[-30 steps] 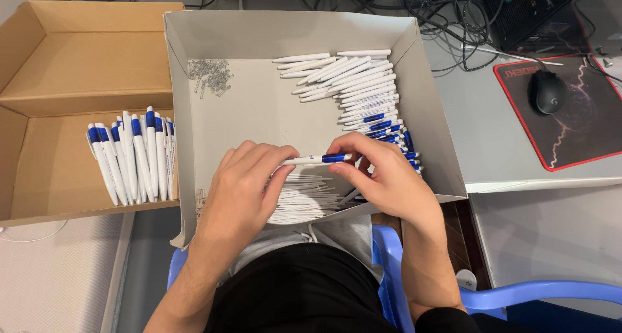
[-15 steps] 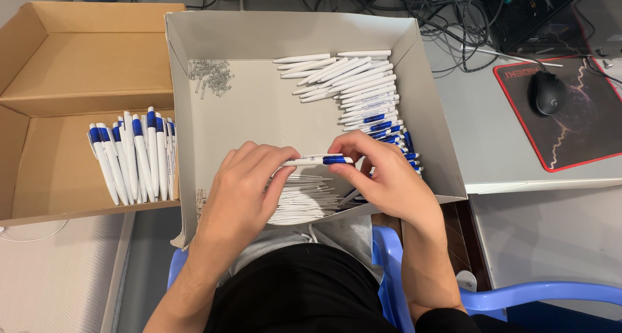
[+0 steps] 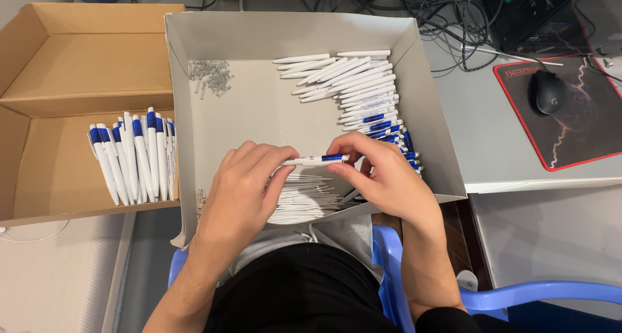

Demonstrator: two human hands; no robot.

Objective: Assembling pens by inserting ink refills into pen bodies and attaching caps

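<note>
Both hands hold one white pen with a blue clip (image 3: 317, 159) level over a grey cardboard box (image 3: 259, 38) on my lap. My left hand (image 3: 243, 190) grips its white end, and my right hand (image 3: 379, 174) pinches the blue end. Under the hands lies a heap of thin white pen parts (image 3: 301, 200). A pile of white pen barrels and blue-clipped pieces (image 3: 359, 93) runs down the box's right side. A small cluster of metal springs (image 3: 210, 77) lies at the box's far left.
To the left, a brown cardboard box (image 3: 78, 67) holds a row of finished white-and-blue pens (image 3: 133, 155). At the right, a black mouse (image 3: 547, 92) rests on a red-edged mouse pad (image 3: 583, 132) on a grey desk. Tangled cables lie beyond the box. A blue chair (image 3: 518, 294) is under me.
</note>
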